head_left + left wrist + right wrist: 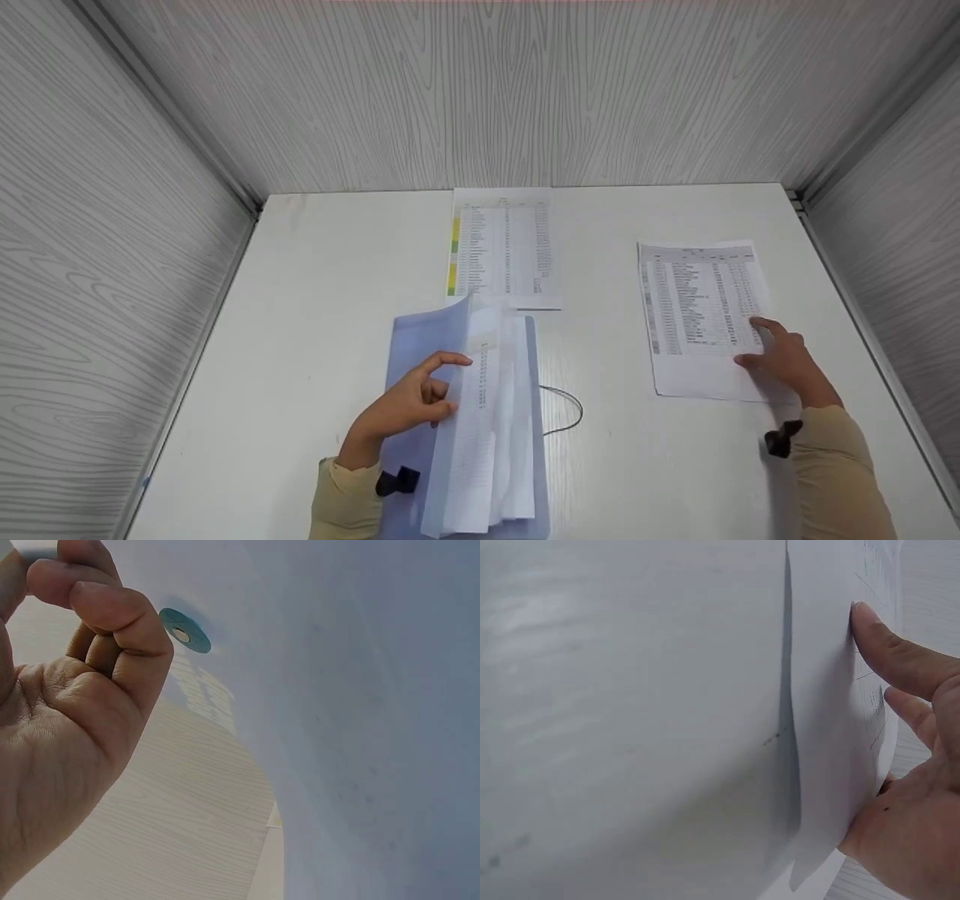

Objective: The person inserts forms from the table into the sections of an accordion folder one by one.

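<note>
A blue string-tie document folder [420, 337] stands partly open at the front of the table, printed sheets [476, 450] showing at its translucent flap. My left hand [409, 397] holds the flap's edge between thumb and curled fingers. In the left wrist view, a teal button [185, 631] sits on the folder beside the fingers [112, 611]. My right hand [787, 360] touches a printed stack of paper [694, 375] at the right, thumb and forefinger spread on its right side. From the right wrist, the thumb [900, 656] lies against the paper [825, 690].
Another printed list [502, 247] with yellow and green marks lies at the back middle, behind the folder. A thin dark cord [579, 412] loops out from the folder's right side. Grey wood-patterned walls [502, 90] enclose the white table [322, 277].
</note>
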Demonstrator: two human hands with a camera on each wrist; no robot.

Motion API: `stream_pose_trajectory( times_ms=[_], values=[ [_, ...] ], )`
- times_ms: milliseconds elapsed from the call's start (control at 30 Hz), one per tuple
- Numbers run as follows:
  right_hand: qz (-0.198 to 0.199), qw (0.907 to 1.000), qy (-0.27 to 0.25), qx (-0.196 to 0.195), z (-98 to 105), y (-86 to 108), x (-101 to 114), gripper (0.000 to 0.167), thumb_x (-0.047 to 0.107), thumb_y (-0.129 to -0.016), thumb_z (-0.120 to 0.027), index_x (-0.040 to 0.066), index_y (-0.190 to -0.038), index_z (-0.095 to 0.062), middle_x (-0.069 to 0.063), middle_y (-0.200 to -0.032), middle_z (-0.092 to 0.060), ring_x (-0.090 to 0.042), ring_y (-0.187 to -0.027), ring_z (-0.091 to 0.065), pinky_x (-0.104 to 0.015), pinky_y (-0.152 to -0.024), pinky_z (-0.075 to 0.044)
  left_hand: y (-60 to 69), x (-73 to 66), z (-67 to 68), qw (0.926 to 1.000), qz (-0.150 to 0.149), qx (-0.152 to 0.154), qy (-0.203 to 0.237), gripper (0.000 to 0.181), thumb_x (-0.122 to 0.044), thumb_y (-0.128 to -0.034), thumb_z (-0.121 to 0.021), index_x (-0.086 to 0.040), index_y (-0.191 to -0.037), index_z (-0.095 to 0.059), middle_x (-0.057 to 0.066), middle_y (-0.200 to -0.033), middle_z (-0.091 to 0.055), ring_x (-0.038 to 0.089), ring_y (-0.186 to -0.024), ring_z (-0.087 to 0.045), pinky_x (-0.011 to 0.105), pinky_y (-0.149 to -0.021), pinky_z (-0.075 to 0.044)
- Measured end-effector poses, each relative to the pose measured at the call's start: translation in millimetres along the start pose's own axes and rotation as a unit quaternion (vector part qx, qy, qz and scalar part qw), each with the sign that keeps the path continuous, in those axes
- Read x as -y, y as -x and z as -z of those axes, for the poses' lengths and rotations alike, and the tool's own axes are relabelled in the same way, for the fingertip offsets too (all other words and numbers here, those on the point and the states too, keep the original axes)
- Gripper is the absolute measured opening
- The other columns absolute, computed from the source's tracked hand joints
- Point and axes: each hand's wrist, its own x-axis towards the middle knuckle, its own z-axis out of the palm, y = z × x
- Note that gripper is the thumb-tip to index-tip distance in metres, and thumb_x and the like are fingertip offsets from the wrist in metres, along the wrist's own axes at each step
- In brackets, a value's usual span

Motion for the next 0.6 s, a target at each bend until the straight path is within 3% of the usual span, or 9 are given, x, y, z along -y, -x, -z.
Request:
stream_pose_trajectory(
  times_ms=[233, 367, 600],
  values=[
    [0.029, 0.9983, -0.048, -0.012, 1.1, 5.4, -15.4, 0.072, 0.033, -0.098, -0.054, -0.003, -0.150, -0.019, -0.038, -0.152, -0.010, -0.060, -0.138, -0.006, -0.071, -0.107, -0.011, 1.5, 2.8, -0.1, 1.0000, 0.007, -0.005, -0.004, 0.060, -0.003, -0.0876, -0.059, 0.006, -0.139, -0.029, -0.005, -0.063, -0.046, 0.011, -0.053, -0.039, 0.025, -0.054, -0.036],
    [0.053, 0.9947, -0.087, -0.002, 1.5, 14.3, -20.5, 0.073, 0.036, -0.098, -0.052, -0.003, -0.150, -0.019, -0.036, -0.153, -0.006, -0.059, -0.139, -0.001, -0.072, -0.107, -0.007, 1.1, 5.0, -0.1, 1.0000, 0.004, -0.002, -0.005, 0.059, -0.003, -0.0885, -0.058, 0.006, -0.139, -0.029, -0.006, -0.062, -0.042, 0.010, -0.051, -0.038, 0.026, -0.054, -0.035],
    [0.033, 0.9923, -0.119, 0.010, 1.4, 28.6, -15.9, 0.078, 0.045, -0.098, -0.047, 0.010, -0.155, -0.007, -0.029, -0.158, 0.001, -0.054, -0.142, -0.003, -0.072, -0.107, -0.009, 0.0, 4.9, -0.6, 1.0000, -0.009, 0.002, -0.002, 0.059, 0.000, -0.0877, -0.056, 0.008, -0.138, -0.028, -0.006, -0.060, -0.039, 0.006, -0.049, -0.037, 0.024, -0.053, -0.037]
  ],
)
